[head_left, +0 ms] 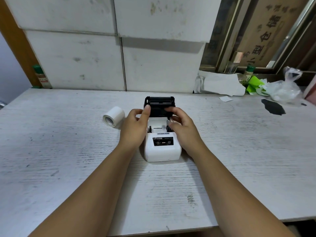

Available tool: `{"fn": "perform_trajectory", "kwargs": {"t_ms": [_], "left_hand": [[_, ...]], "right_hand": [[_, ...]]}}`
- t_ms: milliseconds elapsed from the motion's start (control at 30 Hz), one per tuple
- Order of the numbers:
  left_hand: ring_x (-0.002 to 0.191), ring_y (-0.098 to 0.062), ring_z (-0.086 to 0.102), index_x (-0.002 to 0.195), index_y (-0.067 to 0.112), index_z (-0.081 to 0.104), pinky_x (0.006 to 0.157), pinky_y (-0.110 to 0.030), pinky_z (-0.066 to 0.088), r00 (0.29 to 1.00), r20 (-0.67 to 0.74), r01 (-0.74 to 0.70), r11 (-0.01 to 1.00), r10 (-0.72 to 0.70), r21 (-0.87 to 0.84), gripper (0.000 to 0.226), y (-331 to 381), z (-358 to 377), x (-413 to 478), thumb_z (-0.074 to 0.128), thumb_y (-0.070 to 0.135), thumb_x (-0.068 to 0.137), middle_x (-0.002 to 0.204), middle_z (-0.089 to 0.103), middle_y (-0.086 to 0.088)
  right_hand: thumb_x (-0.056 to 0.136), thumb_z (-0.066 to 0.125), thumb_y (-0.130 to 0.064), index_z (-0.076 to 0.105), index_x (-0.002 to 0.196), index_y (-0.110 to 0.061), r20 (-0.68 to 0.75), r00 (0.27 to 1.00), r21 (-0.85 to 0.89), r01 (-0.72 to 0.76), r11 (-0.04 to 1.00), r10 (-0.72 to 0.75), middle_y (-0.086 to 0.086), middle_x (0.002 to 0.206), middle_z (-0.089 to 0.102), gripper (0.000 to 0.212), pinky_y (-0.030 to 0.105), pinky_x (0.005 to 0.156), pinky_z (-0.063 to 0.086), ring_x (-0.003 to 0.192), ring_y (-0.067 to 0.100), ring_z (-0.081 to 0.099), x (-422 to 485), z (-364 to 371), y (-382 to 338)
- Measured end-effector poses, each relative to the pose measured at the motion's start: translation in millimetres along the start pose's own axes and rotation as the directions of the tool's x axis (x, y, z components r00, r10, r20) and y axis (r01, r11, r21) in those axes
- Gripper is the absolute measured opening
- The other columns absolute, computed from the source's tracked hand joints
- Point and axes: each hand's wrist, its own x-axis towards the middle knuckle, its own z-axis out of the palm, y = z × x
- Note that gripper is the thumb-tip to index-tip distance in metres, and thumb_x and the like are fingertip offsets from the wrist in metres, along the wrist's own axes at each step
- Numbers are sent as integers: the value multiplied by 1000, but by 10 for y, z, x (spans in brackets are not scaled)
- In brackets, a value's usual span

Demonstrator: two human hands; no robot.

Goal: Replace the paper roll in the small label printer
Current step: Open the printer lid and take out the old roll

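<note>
1. Work surface: a worn, whitewashed wooden table, set against a wall of scuffed white panels.
2. Paper roll: white, lying on its side on the table, just left of the left hand and apart from the printer.
3. Left hand: fingers loosely curled beside the printer, thumb raised against the left edge of the open black lid.
4. Label printer: white body at table centre, lid tilted back, roll compartment exposed between the hands.
5. Right hand: fingertips resting on the lid's right side; nothing pinched.
6. Far right: crumpled paper and a plastic bag.
</note>
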Motion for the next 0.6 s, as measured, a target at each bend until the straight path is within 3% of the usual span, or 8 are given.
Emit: {"fn": "perform_trajectory", "kwargs": {"t_ms": [133, 267, 367, 467, 600], "left_hand": [[85, -16, 65, 104, 25, 55, 85, -40, 52, 1000, -1, -5, 1000, 5, -5, 22, -37, 21, 0, 49, 41, 91, 91, 64, 8], [69, -5, 55, 106, 19, 48, 60, -23, 42, 999, -32, -22, 1000, 21, -22, 15, -25, 18, -6, 51, 22, 91, 89, 56, 10], [67, -1, 51, 93, 16, 51, 52, -9, 38, 994, -84, -70, 998, 70, 10, 5, -24, 22, -20, 53, 19, 89, 91, 55, 7], [68, 0, 52, 77, 22, 57, 56, -6, 37, 987, -92, -124, 989, 132, 80, 11, -4, 21, -43, 54, 20, 87, 103, 54, 4], [77, -5, 52, 70, 35, 56, 70, -15, 39, 978, -47, -196, 974, 202, 110, 22, 30, 10, -120, 55, 21, 87, 93, 56, 10]], "right_hand": [[76, 49, -19, 56, 114, -55, 3, 1000, -6, -27, 1000, 27, 8, 133, 54, 53, 45, 101, 48, 119, 25, 57, 10, 28, -12], [75, 50, -19, 51, 129, -48, -3, 1000, -43, -23, 999, 23, 11, 129, 53, 61, 42, 101, 47, 111, 21, 58, 48, 30, 14], [83, 51, -12, 54, 130, -43, -9, 1000, -58, -30, 998, 30, 7, 120, 58, 57, 33, 91, 50, 98, 18, 61, 71, -5, 12], [87, 50, -7, 60, 126, -37, -12, 998, -48, -64, 997, 63, -12, 94, 61, 51, 26, 82, 47, 83, 9, 59, 97, -32, 31], [87, 52, -9, 66, 119, -30, -4, 997, -84, -82, 993, 82, -8, 109, 66, 41, 26, 88, 47, 96, 10, 62, 87, -24, 13]]}}
